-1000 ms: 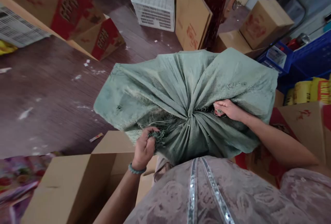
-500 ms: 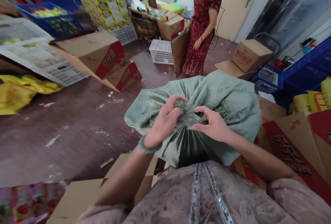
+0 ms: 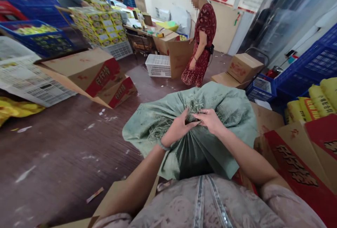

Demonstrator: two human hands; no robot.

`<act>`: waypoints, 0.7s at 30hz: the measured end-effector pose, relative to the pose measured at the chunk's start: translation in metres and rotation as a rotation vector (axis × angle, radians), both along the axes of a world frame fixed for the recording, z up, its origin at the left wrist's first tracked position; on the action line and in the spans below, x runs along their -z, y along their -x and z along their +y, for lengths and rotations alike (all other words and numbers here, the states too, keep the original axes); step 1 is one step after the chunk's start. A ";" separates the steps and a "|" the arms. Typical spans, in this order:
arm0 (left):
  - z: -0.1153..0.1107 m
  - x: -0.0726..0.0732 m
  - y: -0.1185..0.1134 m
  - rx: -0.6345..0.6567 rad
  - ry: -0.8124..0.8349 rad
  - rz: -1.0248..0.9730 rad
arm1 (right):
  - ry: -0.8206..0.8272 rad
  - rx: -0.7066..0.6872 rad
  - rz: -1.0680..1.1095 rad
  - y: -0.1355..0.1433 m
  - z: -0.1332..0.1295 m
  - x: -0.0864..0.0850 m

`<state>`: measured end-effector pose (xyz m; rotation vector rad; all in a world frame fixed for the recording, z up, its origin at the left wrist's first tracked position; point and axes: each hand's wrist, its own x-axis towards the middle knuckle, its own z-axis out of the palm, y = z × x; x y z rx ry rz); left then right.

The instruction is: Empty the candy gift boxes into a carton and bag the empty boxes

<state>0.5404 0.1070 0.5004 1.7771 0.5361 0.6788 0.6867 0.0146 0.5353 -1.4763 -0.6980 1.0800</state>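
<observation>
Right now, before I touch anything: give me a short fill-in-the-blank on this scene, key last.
The sack under the left hand and right hand is ____. The bracelet is on the ____ wrist. The standing person wears a patterned dress, mostly ____. The crate nearest that person is ____.

Missing words: green; left; red; white.

Open floor [image 3: 79,147] left of the bulging sack [image 3: 218,150].

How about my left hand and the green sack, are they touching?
Touching. The head camera view shows the left hand with its thumb and fingers against the gathered neck of the green sack.
</observation>
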 end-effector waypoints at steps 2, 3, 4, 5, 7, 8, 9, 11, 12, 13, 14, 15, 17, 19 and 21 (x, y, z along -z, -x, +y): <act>0.002 0.014 -0.012 -0.025 0.047 0.051 | 0.006 -0.011 -0.010 -0.004 0.010 -0.006; 0.004 0.018 -0.018 -0.063 0.104 0.057 | -0.004 -0.010 -0.012 -0.006 0.014 -0.009; 0.007 0.021 -0.023 -0.099 0.156 0.062 | -0.022 -0.013 -0.010 -0.008 0.018 -0.013; 0.011 0.022 -0.027 -0.115 0.181 0.073 | -0.044 -0.019 -0.009 -0.009 0.023 -0.016; 0.018 0.020 -0.031 -0.048 0.118 0.116 | -0.075 -0.057 -0.023 -0.010 0.034 -0.019; 0.022 0.019 -0.032 0.037 0.055 0.136 | -0.077 -0.080 -0.044 -0.008 0.040 -0.019; 0.024 0.018 -0.032 0.132 0.007 0.141 | -0.068 -0.106 -0.069 -0.005 0.047 -0.019; 0.026 0.016 -0.033 0.301 0.005 0.105 | -0.011 -0.159 -0.133 0.003 0.061 -0.018; 0.026 0.017 -0.034 0.331 0.037 0.072 | 0.032 -0.190 -0.176 0.007 0.067 -0.018; 0.024 0.019 -0.035 0.310 0.072 0.040 | 0.075 -0.225 -0.225 0.011 0.072 -0.019; 0.022 0.021 -0.036 0.236 0.106 0.014 | 0.105 -0.258 -0.279 0.013 0.075 -0.020; 0.020 0.023 -0.036 0.148 0.146 0.006 | 0.110 -0.291 -0.344 0.013 0.076 -0.023; 0.016 0.027 -0.034 0.024 0.275 0.019 | 0.026 -0.348 -0.526 0.006 0.072 -0.029; 0.014 0.028 -0.026 0.052 0.444 0.005 | -0.121 -0.374 -0.790 -0.010 0.062 -0.035; 0.014 0.027 -0.017 0.138 0.547 -0.050 | -0.179 -0.439 -1.049 -0.029 0.050 -0.034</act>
